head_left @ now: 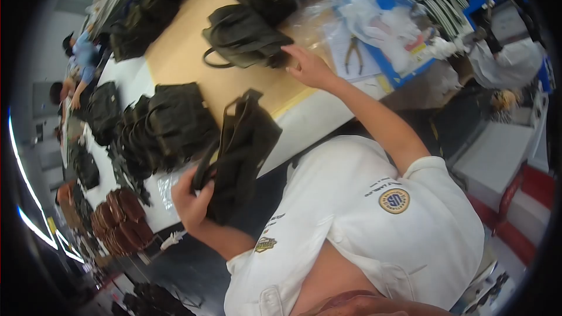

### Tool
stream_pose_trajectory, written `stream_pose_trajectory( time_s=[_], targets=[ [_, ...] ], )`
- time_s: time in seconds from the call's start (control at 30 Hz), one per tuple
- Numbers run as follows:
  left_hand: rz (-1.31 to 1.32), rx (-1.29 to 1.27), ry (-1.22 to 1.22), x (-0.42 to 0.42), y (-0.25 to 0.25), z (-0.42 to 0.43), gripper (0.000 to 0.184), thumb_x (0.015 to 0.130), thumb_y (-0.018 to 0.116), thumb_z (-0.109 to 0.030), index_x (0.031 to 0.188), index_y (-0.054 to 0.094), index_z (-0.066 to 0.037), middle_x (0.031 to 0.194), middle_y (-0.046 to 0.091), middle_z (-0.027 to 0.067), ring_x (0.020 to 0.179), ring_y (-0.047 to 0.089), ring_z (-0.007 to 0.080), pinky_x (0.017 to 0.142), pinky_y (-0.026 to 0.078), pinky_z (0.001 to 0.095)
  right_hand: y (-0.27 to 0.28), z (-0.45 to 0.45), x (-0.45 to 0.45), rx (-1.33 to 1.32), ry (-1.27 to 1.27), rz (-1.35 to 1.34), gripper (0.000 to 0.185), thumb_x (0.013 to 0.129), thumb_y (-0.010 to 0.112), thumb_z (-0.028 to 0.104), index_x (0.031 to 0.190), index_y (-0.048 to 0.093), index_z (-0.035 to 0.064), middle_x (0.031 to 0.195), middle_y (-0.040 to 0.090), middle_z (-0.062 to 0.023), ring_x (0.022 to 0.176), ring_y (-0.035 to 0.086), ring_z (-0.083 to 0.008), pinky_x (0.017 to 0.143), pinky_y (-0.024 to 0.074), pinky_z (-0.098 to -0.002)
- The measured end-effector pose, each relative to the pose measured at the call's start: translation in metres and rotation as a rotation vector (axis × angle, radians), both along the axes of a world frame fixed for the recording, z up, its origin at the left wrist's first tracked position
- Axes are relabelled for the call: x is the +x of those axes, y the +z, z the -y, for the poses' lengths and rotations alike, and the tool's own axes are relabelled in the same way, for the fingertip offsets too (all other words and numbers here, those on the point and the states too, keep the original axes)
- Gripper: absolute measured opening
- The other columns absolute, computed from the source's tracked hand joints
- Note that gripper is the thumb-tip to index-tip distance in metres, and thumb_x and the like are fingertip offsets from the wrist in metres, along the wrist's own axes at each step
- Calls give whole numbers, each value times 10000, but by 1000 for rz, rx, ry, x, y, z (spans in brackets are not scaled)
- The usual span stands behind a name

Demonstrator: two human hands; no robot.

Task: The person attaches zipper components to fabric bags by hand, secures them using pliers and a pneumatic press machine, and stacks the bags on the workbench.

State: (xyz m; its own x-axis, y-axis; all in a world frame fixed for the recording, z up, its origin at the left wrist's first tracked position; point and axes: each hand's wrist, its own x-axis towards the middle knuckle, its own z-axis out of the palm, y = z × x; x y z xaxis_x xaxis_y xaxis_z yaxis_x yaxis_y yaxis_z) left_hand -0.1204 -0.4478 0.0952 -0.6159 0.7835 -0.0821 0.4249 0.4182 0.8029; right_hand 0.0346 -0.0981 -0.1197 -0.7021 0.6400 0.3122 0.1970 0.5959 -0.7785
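Note:
My left hand (192, 200) is closed on the strap edge of a dark olive bag (249, 134), which hangs tilted at the near edge of the table. Beyond it, a second dark bag (243, 35) lies on the tan board, its loop handle toward the left. My right hand (307, 65) is beside that second bag's right end, with the fingers extended and apart; whether the fingertips touch it is hard to tell.
Dark bags (175, 117) stand in a row at left, with more along the far side. Pliers (353, 55) lie on paper at right, near plastic wrap (383, 26) and a blue tray (404, 79). Brown bags (120, 222) are at lower left. Another person (86, 52) is at far left.

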Motion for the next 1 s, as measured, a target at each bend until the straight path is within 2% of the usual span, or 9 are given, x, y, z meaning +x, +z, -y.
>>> stream_pose_trajectory(
  time_s=[0.17, 0.3, 0.43, 0.5, 0.6, 0.7, 0.73, 0.9, 1.0],
  targets=[
    [241, 40, -60, 22, -14, -34, 259, 728, 646, 37, 982, 689, 59, 877, 706, 66, 794, 632, 108, 761, 478, 230, -4, 2, 134, -303, -516, -125, 184, 887, 649, 144, 1034, 706, 50, 904, 710, -110, 737, 675, -196, 689, 528, -309],
    [355, 1, -128, 54, -31, -114, 353, 738, 626, 54, 1089, 651, 67, 983, 719, 109, 912, 655, 139, 856, 487, 252, -18, -38, 241, -24, -1021, -85, 158, 888, 639, 115, 1019, 706, 58, 880, 701, -76, 666, 642, -196, 641, 512, -332],
    [348, 110, -150, 98, -54, -196, 326, 786, 616, 40, 1110, 644, 58, 1014, 722, 86, 943, 641, 118, 852, 477, 231, -19, -92, 287, 130, -898, 149, 153, 870, 651, 161, 989, 706, 83, 898, 691, -88, 719, 654, -261, 664, 513, -369],
    [38, -33, -288, 111, -71, -226, 364, 835, 657, -52, 1180, 608, 52, 988, 722, 137, 873, 675, 217, 820, 514, 313, -29, -117, 286, 202, -759, 367, 154, 860, 653, 187, 978, 704, 102, 928, 689, -89, 761, 659, -290, 677, 513, -384],
    [-344, -216, -265, 139, -74, -258, 451, 851, 672, -94, 1275, 556, 11, 1109, 673, 173, 966, 640, 344, 890, 495, 411, -29, -142, 268, 300, -553, 259, 243, 925, 583, 200, 1120, 652, 74, 1071, 679, -153, 911, 670, -317, 780, 509, -411],
    [-865, 34, -203, 167, -70, -285, 539, 829, 691, -105, 1330, 513, -22, 1223, 607, 184, 1084, 564, 396, 952, 448, 468, -55, -173, 269, 527, -394, 468, 324, 885, 589, 172, 1197, 613, 92, 1198, 632, -156, 983, 650, -368, 872, 505, -415],
    [-800, 101, -175, 187, -64, -298, 536, 793, 701, -89, 1298, 535, -19, 1278, 569, 179, 1157, 530, 373, 994, 418, 458, -63, -181, 277, 689, -303, 671, 355, 870, 590, 168, 1218, 603, 99, 1244, 608, -156, 1021, 634, -386, 903, 498, -424],
    [-222, 331, -712, 278, -126, -368, 502, 785, 730, -87, 1263, 577, -85, 1298, 560, 141, 1224, 509, 351, 1023, 430, 424, -118, -221, 315, 808, -113, 594, 406, 857, 584, 166, 1260, 602, 125, 1351, 535, -147, 1209, 528, -389, 994, 453, -474],
    [-517, 232, -695, 292, -211, -398, 514, 767, 738, -127, 1249, 561, -94, 1335, 522, 150, 1281, 448, 380, 1064, 382, 462, -158, -239, 346, 1174, -174, 338, 412, 870, 608, 212, 1267, 598, 103, 1265, 593, -145, 1180, 551, -371, 1027, 420, -459]
  ],
)
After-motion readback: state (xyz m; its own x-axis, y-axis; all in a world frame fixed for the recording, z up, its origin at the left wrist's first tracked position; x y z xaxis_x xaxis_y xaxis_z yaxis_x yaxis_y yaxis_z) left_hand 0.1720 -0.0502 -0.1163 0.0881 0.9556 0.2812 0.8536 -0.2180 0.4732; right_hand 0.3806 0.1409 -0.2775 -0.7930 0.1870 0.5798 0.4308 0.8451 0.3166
